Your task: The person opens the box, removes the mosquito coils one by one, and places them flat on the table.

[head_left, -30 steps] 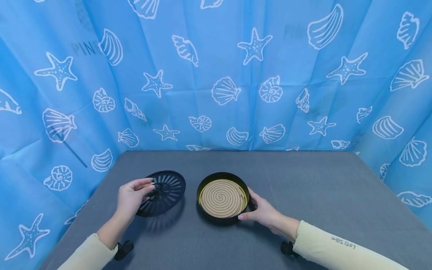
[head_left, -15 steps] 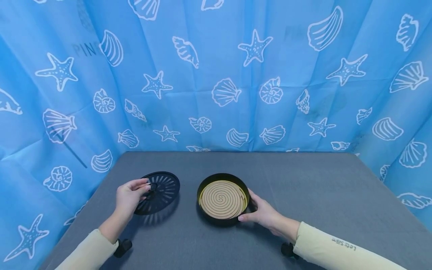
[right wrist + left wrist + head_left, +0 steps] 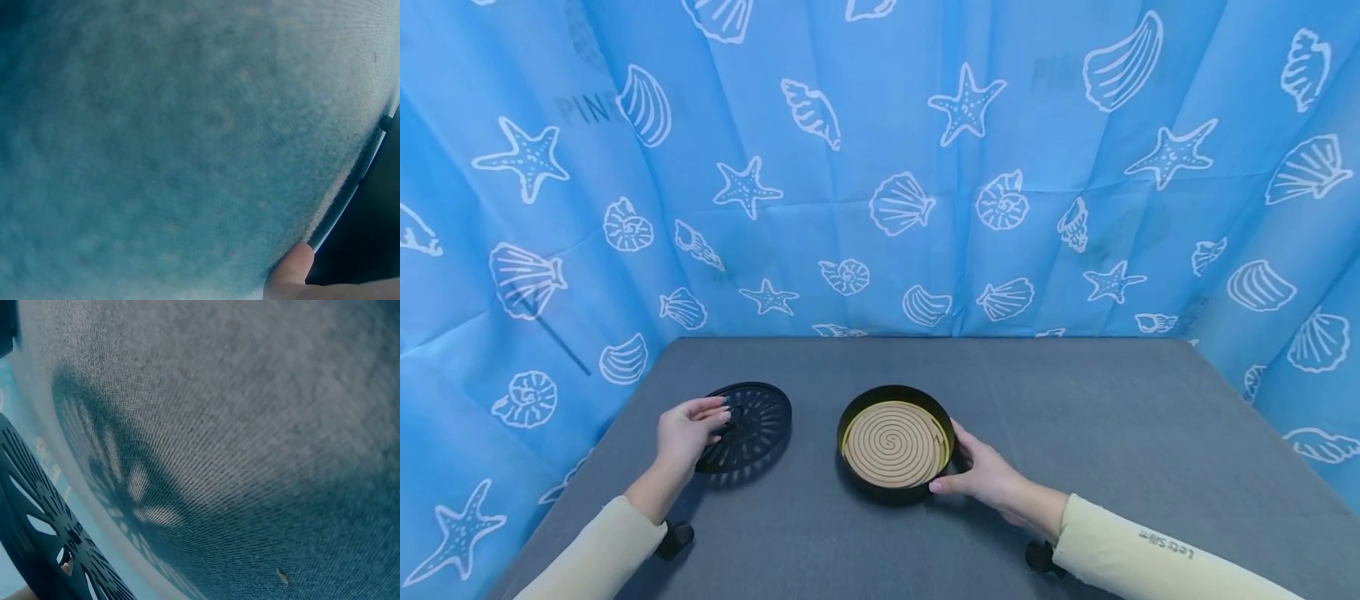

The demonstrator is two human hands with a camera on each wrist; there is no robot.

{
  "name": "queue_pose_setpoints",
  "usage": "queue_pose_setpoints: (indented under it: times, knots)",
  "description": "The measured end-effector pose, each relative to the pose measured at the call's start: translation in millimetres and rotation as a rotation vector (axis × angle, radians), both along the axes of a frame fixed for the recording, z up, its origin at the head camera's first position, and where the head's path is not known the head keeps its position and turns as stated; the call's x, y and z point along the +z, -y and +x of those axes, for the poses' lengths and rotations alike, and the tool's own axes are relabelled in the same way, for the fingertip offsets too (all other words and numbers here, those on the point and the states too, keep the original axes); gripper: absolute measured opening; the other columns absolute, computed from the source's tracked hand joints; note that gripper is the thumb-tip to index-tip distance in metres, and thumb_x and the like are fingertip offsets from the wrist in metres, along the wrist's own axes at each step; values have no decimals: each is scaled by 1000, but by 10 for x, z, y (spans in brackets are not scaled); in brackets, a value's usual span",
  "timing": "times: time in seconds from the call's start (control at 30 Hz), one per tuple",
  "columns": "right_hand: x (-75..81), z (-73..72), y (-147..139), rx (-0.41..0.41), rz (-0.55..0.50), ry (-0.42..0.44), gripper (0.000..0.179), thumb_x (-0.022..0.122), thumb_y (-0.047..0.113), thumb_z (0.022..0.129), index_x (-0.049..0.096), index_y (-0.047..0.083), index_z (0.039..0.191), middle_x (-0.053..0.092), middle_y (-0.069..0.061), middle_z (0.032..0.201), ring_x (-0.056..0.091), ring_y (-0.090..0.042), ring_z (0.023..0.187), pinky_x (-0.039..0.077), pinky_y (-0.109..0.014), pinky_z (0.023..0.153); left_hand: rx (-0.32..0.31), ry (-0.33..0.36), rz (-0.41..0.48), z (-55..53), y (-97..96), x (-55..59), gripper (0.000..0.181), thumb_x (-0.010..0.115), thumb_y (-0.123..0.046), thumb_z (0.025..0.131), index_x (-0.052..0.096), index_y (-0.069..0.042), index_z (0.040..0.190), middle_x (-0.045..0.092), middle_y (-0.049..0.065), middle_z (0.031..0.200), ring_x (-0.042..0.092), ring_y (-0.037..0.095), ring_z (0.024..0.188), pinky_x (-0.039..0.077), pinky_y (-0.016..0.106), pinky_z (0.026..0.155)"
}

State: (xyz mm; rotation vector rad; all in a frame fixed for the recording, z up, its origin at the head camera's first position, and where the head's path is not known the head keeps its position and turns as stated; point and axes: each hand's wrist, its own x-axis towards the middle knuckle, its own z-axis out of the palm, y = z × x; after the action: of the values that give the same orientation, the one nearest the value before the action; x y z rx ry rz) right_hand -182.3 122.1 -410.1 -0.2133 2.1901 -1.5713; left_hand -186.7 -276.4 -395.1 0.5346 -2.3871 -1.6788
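In the head view, my left hand pinches the middle of a round black slotted lid with thumb and fingertips, left of centre. The lid is tilted, and in the left wrist view its shadow falls on the cloth apart from it. My right hand grips the right side of a shallow round black mosquito coil holder, thumb in front and fingers behind. Inside the holder lies a tan spiral mosquito coil, with a yellow edge showing around it. The right wrist view shows my thumb against the holder's dark wall.
Grey cloth covers the table. Behind it and along both sides hangs a blue curtain with white shells and starfish. A black device sits under each wrist, one at the left and another at the right.
My left hand has carried the lid a little to the left and lower, and the lid's shadow has drawn closer to it. My right hand and the coil holder have stayed put.
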Motion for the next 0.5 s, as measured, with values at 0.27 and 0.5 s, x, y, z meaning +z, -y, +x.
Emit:
queue_pose_setpoints:
  times: [0.27,0.5]
  knots:
    - [-17,-2,-6,-4,6,10,100,81,7,79,16,3,155,15,-26,157,17,-48,141,17,-61,110,10,18,15,-51,33,-60,31,59,-4,96,59,11,123,73,8,96,65,7,80,53,23,61]
    - [-17,-4,8,5,5,2,101,80,6,79,15,3,155,15,-26,157,17,-48,141,17,-61,110,-11,48,46,-55,76,-95,33,59,-6,96,57,10,126,71,10,101,65,11,85,54,24,65]
